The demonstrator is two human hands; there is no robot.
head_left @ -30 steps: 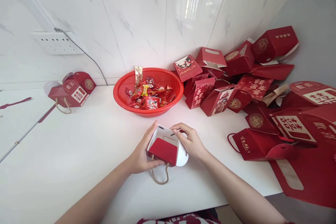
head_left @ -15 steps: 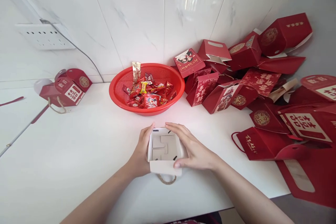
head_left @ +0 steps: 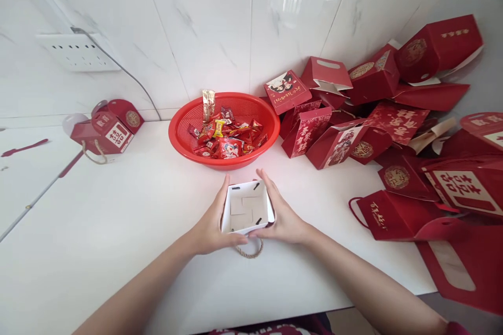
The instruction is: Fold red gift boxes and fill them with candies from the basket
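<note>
Between my two hands an uncovered paper gift box (head_left: pixel 242 205) shows its white inside, with interlocked bottom flaps and dark cord ends near its corners. My left hand (head_left: pixel 212 226) is wrapped round the left side, thumb along the near edge. On the opposite side my right hand (head_left: pixel 285 218) grips the wall, its thumb at the near right corner. A twisted rope handle (head_left: pixel 250 255) loops out from the near side. Just beyond the box stands a red plastic basket (head_left: pixel 184 154) holding several wrapped candies (head_left: pixel 230 147).
Many red gift boxes (head_left: pixel 396 177) are heaped along the right side. One red box with a rope handle (head_left: pixel 113 128) stands at the left by the wall. A power strip (head_left: pixel 80 52) with a grey cable is on the tiled wall. The white table's (head_left: pixel 129 220) front edge runs near me.
The near flap that stuck out toward me is now upright or folded down, and the bottom flaps lie flatter. Both thumbs have moved to the near edge. The view has shifted slightly.
</note>
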